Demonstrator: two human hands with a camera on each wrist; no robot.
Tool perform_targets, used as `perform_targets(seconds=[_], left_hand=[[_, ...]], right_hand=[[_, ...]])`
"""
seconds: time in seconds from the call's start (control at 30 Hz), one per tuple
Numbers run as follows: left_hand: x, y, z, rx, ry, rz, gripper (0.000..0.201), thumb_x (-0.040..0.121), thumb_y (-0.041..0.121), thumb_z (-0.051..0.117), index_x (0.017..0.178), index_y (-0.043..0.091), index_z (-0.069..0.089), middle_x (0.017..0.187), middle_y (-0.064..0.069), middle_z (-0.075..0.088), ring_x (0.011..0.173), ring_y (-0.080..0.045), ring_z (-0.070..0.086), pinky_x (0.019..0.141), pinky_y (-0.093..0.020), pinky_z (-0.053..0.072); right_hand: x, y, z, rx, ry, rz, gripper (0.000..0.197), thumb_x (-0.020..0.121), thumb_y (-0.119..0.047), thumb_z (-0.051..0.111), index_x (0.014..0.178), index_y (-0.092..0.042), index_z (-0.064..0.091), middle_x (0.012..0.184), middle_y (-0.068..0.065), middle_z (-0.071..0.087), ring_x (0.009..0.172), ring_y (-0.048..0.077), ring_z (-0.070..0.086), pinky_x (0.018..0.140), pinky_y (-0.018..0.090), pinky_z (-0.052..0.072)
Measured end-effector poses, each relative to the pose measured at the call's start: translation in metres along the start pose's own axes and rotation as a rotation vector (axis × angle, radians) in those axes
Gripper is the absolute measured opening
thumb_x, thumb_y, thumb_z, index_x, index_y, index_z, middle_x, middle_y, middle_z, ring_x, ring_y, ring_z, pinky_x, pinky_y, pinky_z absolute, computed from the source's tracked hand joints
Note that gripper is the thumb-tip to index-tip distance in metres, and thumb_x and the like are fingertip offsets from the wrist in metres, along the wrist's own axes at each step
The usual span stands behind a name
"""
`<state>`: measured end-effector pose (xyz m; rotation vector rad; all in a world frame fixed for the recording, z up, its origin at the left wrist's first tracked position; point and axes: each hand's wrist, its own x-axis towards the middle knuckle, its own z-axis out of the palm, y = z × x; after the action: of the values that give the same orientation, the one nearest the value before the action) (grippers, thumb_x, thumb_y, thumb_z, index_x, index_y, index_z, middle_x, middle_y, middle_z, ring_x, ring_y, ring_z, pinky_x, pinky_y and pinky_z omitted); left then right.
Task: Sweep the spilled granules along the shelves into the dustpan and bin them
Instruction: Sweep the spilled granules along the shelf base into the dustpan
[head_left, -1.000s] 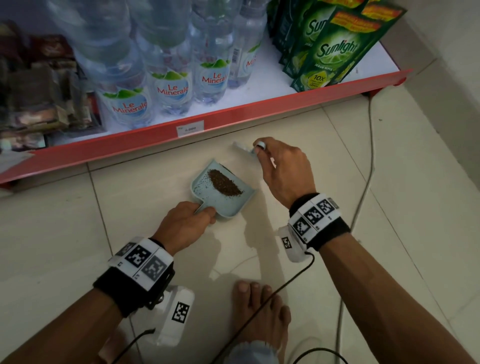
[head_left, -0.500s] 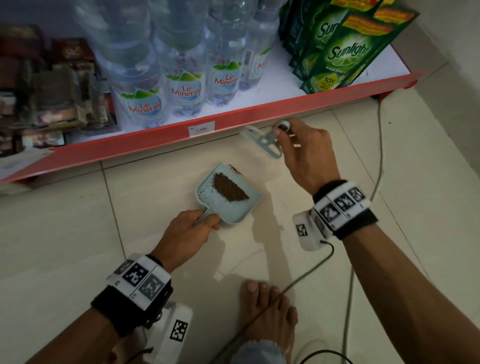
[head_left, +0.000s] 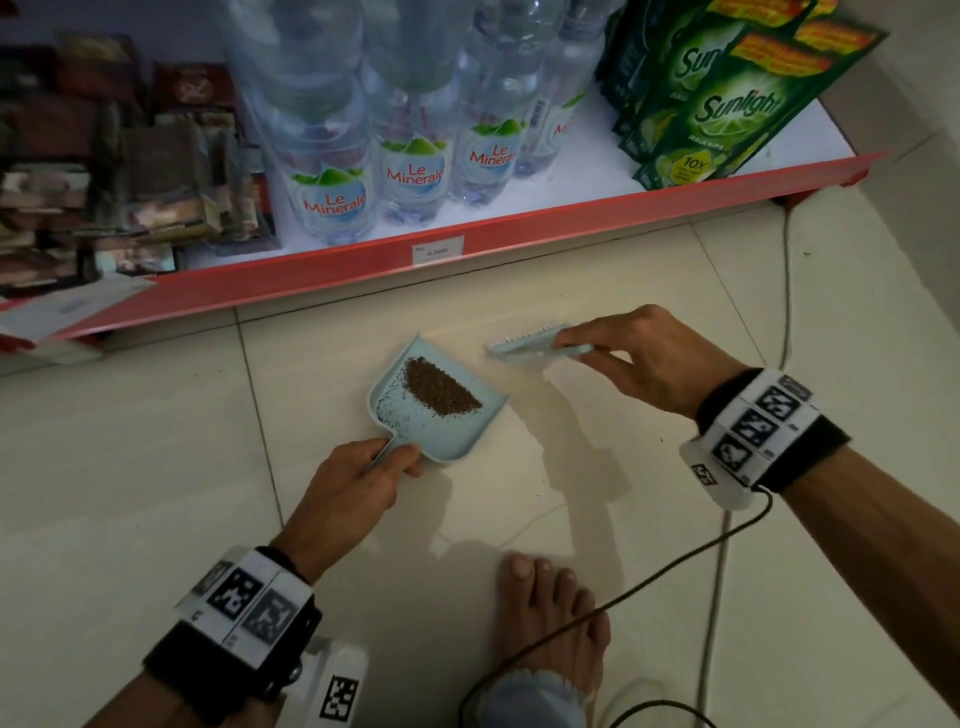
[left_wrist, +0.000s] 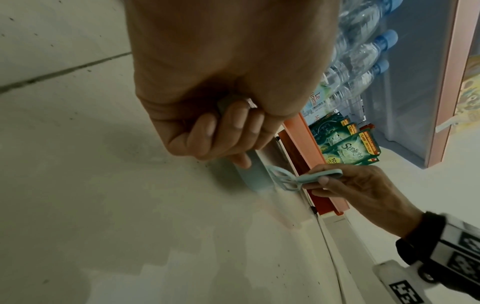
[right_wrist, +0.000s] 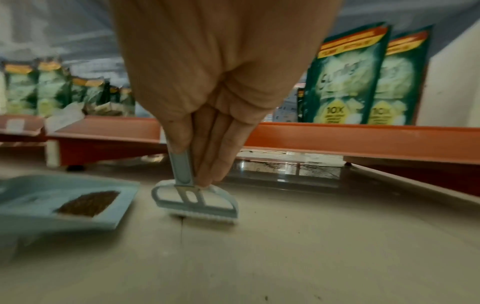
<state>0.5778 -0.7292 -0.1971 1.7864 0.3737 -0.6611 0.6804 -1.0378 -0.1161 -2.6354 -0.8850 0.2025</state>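
Left grip (head_left: 358, 483) clasps the dustpan (head_left: 441, 415) handle; right grip (head_left: 644, 358) pinches the brush (head_left: 524, 344) beside it.

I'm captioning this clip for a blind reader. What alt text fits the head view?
A left hand grips a pale blue dustpan holding a pile of brown granules on a tiled floor, while the right hand holds a small matching brush beside it. Behind stands a red-edged shelf of water bottles and green Sunlight pouches.

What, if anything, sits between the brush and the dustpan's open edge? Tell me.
Nothing visible. Only bare floor tile lies between the brush, held by the right hand, and the open edge of the dustpan, held by the left hand.
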Motion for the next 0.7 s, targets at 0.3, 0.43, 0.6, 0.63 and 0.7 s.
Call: perform_targets(seconds=[0.3, 0.43, 0.6, 0.63, 0.7], left_hand=[[-0.002, 0.000, -0.002, -0.007, -0.026, 0.010, 0.033, 0.097, 0.038, 0.057, 0.078, 0.014, 0.071, 0.044, 0.010, 0.040, 0.037, -0.006, 0.034, 0.043, -0.021, 0.028], [-0.006, 0.003, -0.004, -0.018, -0.028, 0.023, 0.033, 0.097, 0.037, 0.056, 0.079, 0.014, 0.070, 0.045, 0.010, 0.038, 0.038, -0.006, 0.033, 0.043, -0.021, 0.028], [-0.008, 0.003, -0.007, -0.022, -0.015, 0.034, 0.033, 0.098, 0.036, 0.056, 0.079, 0.014, 0.070, 0.042, 0.011, 0.040, 0.037, -0.005, 0.035, 0.047, -0.025, 0.028], [-0.008, 0.002, -0.008, -0.023, -0.013, 0.035, 0.033, 0.097, 0.036, 0.056, 0.078, 0.014, 0.070, 0.042, 0.012, 0.040, 0.037, -0.005, 0.035, 0.047, -0.025, 0.028], [-0.007, 0.001, -0.009, -0.020, -0.010, 0.036, 0.033, 0.097, 0.036, 0.056, 0.078, 0.015, 0.070, 0.042, 0.011, 0.041, 0.037, -0.005, 0.036, 0.048, -0.026, 0.028]], right_hand=[[0.032, 0.010, 0.011, -0.037, 0.283, 0.311, 0.022, 0.098, -0.016, 0.056, 0.114, -0.011, 0.070, 0.105, 0.012, 0.075, 0.087, 0.035, 0.071, 0.080, 0.046, 0.056], [0.031, -0.018, 0.031, 0.020, 0.164, 0.240, 0.022, 0.100, -0.018, 0.052, 0.110, -0.009, 0.069, 0.099, 0.013, 0.073, 0.081, 0.032, 0.069, 0.075, 0.042, 0.056], [0.012, -0.035, 0.031, 0.054, 0.249, 0.164, 0.022, 0.100, -0.020, 0.052, 0.112, -0.010, 0.068, 0.106, 0.008, 0.073, 0.085, 0.026, 0.071, 0.079, 0.040, 0.058], [0.012, -0.026, 0.025, 0.036, 0.304, 0.194, 0.022, 0.100, -0.018, 0.053, 0.112, -0.010, 0.069, 0.108, 0.009, 0.074, 0.086, 0.027, 0.071, 0.079, 0.041, 0.059], [0.015, -0.003, 0.012, -0.045, 0.392, 0.305, 0.022, 0.099, -0.018, 0.051, 0.110, -0.011, 0.069, 0.106, 0.012, 0.074, 0.084, 0.032, 0.071, 0.077, 0.045, 0.059]])
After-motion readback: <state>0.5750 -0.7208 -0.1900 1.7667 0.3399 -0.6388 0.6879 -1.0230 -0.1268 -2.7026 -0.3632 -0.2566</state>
